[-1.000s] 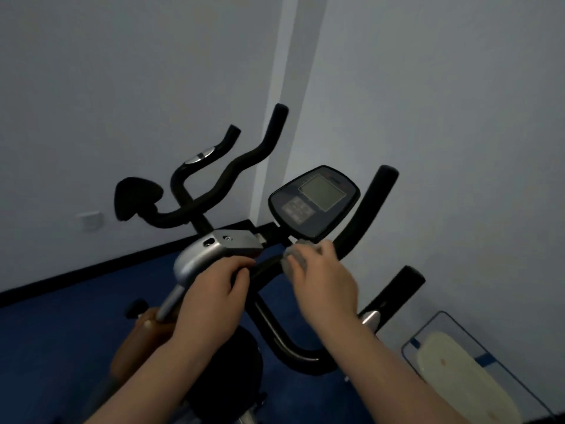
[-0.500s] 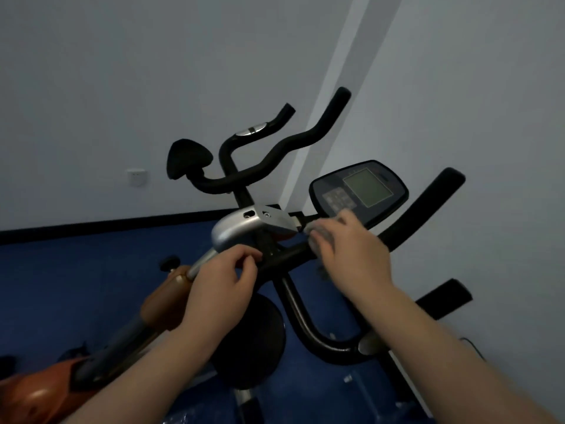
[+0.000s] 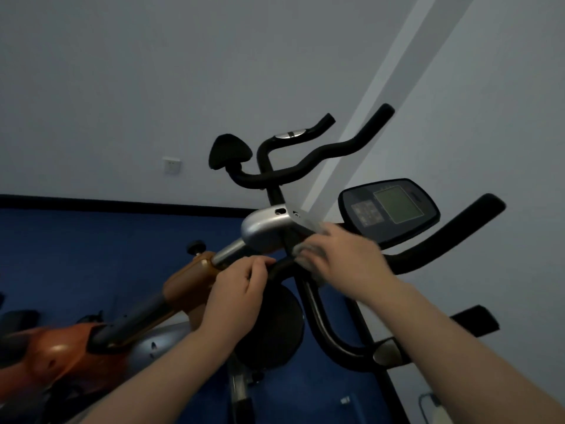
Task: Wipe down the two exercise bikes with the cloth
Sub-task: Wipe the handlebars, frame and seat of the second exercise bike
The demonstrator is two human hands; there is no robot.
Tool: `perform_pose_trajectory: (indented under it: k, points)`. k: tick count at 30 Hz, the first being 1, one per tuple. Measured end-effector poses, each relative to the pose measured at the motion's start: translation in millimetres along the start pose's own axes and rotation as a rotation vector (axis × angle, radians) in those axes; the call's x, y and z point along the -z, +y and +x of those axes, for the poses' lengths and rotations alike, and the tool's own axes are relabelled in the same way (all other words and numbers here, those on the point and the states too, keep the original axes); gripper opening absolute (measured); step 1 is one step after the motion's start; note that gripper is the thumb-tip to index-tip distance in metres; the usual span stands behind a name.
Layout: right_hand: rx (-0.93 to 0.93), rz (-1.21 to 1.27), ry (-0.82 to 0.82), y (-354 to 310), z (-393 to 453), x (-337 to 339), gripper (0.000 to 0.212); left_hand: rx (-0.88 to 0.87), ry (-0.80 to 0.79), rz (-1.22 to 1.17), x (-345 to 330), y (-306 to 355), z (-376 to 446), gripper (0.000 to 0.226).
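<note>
right hand [image 3: 345,258] presses cloth [image 3: 305,255] on handlebar [image 3: 452,237]

I see the near exercise bike [image 3: 171,304] with an orange frame, a silver stem cover and black handlebars; its grey console faces up to the right. The grey cloth [image 3: 308,255], a little blurred, lies against the handlebar just under this console. The second bike [image 3: 275,175] stands behind, near the wall, only its black handlebars visible.
</note>
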State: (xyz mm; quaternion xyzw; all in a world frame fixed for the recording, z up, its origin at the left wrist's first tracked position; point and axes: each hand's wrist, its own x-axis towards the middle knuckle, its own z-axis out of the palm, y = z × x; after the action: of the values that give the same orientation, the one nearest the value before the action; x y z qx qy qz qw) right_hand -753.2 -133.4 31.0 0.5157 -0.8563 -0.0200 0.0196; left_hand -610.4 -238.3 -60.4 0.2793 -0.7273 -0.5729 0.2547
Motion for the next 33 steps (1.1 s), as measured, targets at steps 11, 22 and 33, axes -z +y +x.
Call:
perform_pose_trajectory:
  k: [11,22,33]
  points:
    - [-0.019,0.064,-0.084,-8.8,-1.3,6.9,0.024,-0.078,-0.059,0.109,5.2,2.4,1.3,0.03]
    - [-0.292,0.167,-0.032,-8.6,57.8,-19.6,0.015,-0.096,0.025,0.287,-1.1,10.5,4.7,0.024]
    - [-0.294,0.14,-0.068,-23.8,57.6,-23.7,0.026,-0.133,0.024,0.247,-1.4,4.5,3.8,0.028]
